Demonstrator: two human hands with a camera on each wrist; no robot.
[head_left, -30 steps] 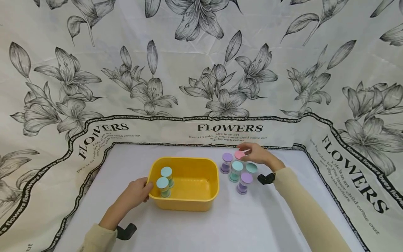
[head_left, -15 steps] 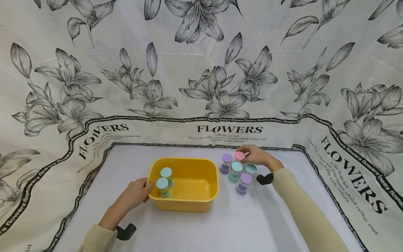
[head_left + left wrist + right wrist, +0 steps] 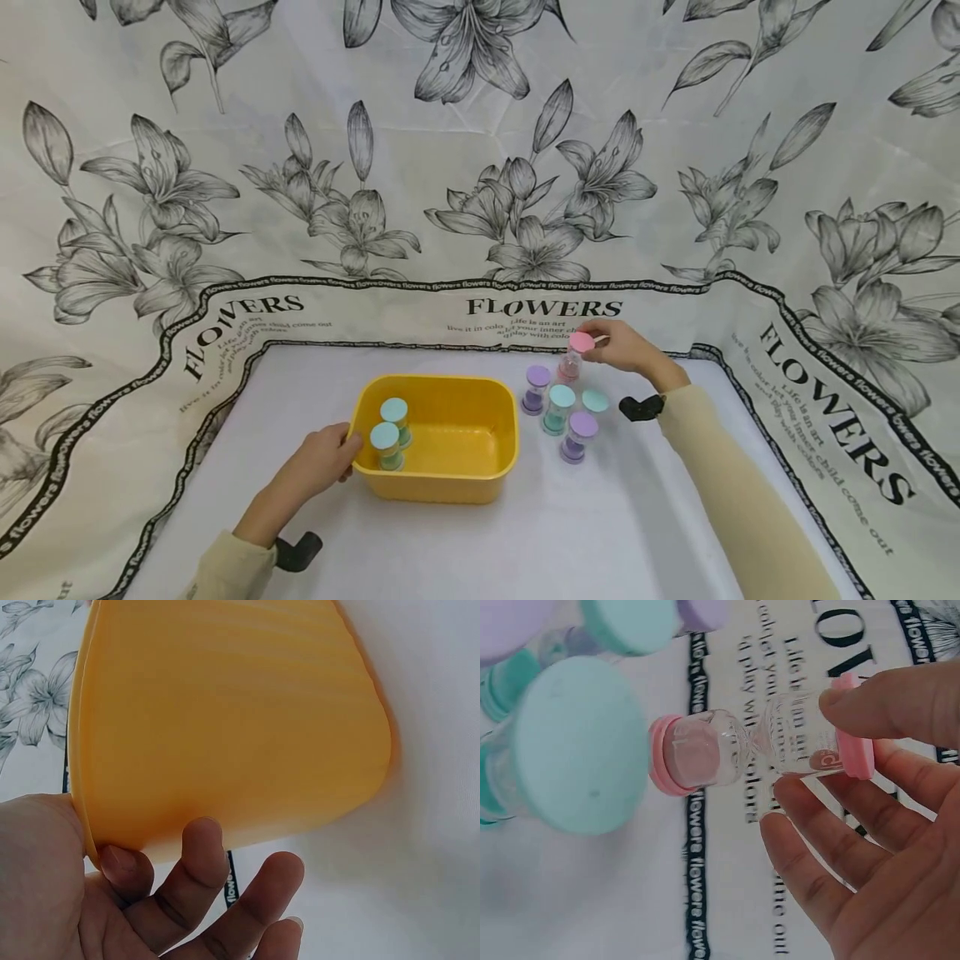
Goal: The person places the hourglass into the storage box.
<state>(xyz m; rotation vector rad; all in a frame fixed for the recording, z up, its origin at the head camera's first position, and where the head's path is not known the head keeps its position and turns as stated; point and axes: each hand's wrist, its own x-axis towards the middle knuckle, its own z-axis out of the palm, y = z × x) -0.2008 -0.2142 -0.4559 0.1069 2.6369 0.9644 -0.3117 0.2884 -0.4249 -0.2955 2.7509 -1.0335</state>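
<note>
A pink-capped hourglass is held by its top in my right hand. In the right wrist view the thumb and fingers pinch the upper pink cap of the hourglass, with pink sand in its lower bulb. My left hand grips the left rim of a yellow basin. The left wrist view shows the thumb side at the rim and curled fingers against the basin's outer wall. Two light teal hourglasses stand inside the basin, a rear one and a front one.
Right of the basin stand two purple hourglasses, one at the back and one in front. Between them are two teal ones, a left one and a right one. A flower-printed cloth rises behind the white table.
The pink hourglass has been lifted up and away from the group by my right hand, and it now tilts slightly. My left hand stays at the basin's rim.
</note>
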